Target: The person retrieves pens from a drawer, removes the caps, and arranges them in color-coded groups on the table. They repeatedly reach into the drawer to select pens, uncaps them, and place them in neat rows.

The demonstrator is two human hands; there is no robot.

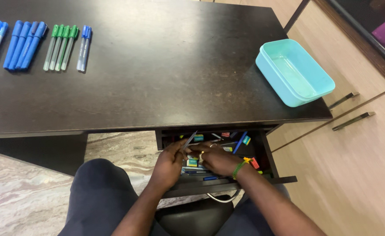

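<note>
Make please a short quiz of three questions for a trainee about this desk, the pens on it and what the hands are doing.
1. True or false: both hands are inside the open drawer under the desk.
2. Which thing stands at the right edge of the desk? A) a red mug B) a turquoise box C) a black lamp
3. Fill in: among the pen groups at the far left, the green pens lie between the thick blue markers and a ____ of blue-capped pens.

Key
1. True: left hand and right hand are both among the drawer's contents.
2. B; it looks empty.
3. pair
</note>
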